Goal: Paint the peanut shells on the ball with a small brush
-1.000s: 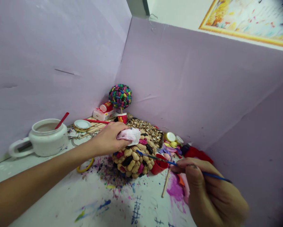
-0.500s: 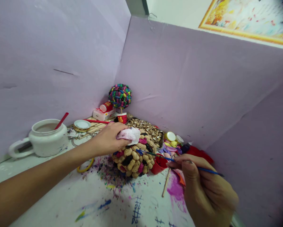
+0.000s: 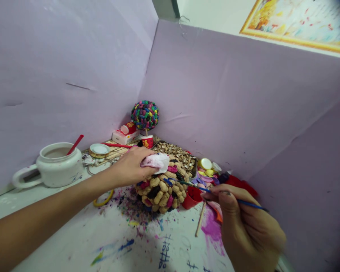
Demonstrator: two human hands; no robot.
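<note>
Looks dicey tbh: left hand clutching a wadded tissue against the peanut ball on the table, right hand pinching a blue paintbrush, so if the ball rolls, paint could smear astray.

left arm stretched forward, left fingers curled; right fingers pinched together.

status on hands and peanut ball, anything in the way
Left hand holding white tissue against peanut ball. Right hand gripping blue paintbrush, tip at ball. Ball mostly unpainted. Left hand, tissue hide ball's upper left.
</note>
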